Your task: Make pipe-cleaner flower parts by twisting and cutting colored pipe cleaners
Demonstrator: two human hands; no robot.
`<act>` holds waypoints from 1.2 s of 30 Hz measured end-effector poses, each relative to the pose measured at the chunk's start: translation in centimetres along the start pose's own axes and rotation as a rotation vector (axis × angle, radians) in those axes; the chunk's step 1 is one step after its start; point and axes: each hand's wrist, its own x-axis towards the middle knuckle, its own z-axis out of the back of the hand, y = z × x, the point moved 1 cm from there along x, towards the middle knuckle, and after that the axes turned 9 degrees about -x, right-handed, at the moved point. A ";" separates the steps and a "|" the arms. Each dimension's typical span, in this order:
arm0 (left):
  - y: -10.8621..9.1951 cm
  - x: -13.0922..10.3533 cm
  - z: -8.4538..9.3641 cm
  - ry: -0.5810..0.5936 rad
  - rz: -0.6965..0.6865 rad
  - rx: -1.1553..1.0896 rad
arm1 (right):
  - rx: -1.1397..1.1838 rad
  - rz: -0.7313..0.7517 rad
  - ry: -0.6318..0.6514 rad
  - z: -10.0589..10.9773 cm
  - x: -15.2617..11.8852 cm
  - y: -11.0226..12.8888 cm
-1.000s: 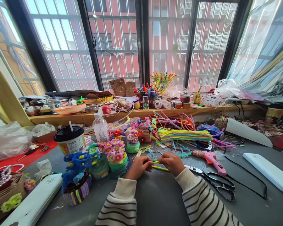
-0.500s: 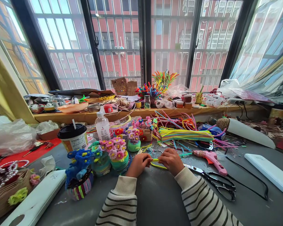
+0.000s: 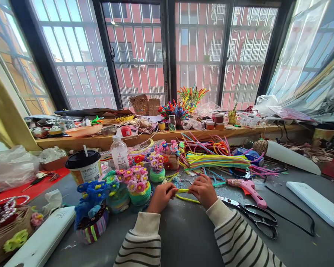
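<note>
Between my two hands a yellow pipe cleaner (image 3: 183, 190) is stretched, with another yellow length curving just below it. My left hand (image 3: 163, 195) pinches its left end, beside a pot of pink pipe-cleaner flowers (image 3: 137, 182). The fingers of my right hand (image 3: 203, 190) are closed on the right end. Close to that hand lie black-handled scissors (image 3: 257, 217) and a pink glue gun (image 3: 249, 188). A bundle of yellow and green pipe cleaners (image 3: 218, 161) lies behind my hands.
At left are a blue flower pot (image 3: 91, 211), a lidded cup (image 3: 83, 165), a plastic bottle (image 3: 119, 152) and a white box-like device (image 3: 41, 237). A similar white device (image 3: 316, 204) lies right, near the glue gun's black cord (image 3: 297, 222). A cluttered sill (image 3: 144, 138) runs behind.
My hands still hold the yellow pipe cleaner and have barely moved. The yellow strand below it now sits slightly differently, and the whole view has shifted a little.
</note>
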 end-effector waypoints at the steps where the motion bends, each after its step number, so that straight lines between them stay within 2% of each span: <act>1: 0.0 0.0 0.1 -0.025 -0.009 0.014 | -0.003 -0.003 0.000 0.0 0.0 0.0; 4: 0.1 0.1 0.4 -0.140 -0.023 0.043 | -0.016 -0.006 -0.013 0.0 0.1 0.0; 7: 0.1 0.2 0.5 -0.182 -0.026 0.017 | -0.025 -0.010 -0.020 -0.2 0.0 -0.2; 12: 0.1 0.1 -0.2 0.046 -0.012 0.005 | -0.020 0.015 0.008 -0.4 0.0 -0.1; 14: 0.1 0.0 -0.4 0.071 0.005 -0.002 | -0.009 0.018 0.013 -0.3 -0.1 -0.1; 16: 0.2 0.0 -0.4 0.039 0.020 -0.010 | 0.014 -0.003 0.010 -0.2 -0.1 0.0; 21: 0.4 0.0 -0.1 -0.074 0.035 -0.040 | 0.214 -0.143 0.032 -0.1 0.2 0.0; 27: 0.1 0.0 -0.3 -0.006 0.082 -0.218 | 0.595 -0.389 0.145 -0.1 0.2 -0.3; 30: 0.1 0.0 -0.3 0.025 0.096 -0.257 | 0.703 -0.481 0.188 -0.2 0.2 -0.6; 36: 0.3 0.0 -0.2 0.006 0.109 -0.261 | 0.914 -0.597 0.125 -0.3 0.2 -0.9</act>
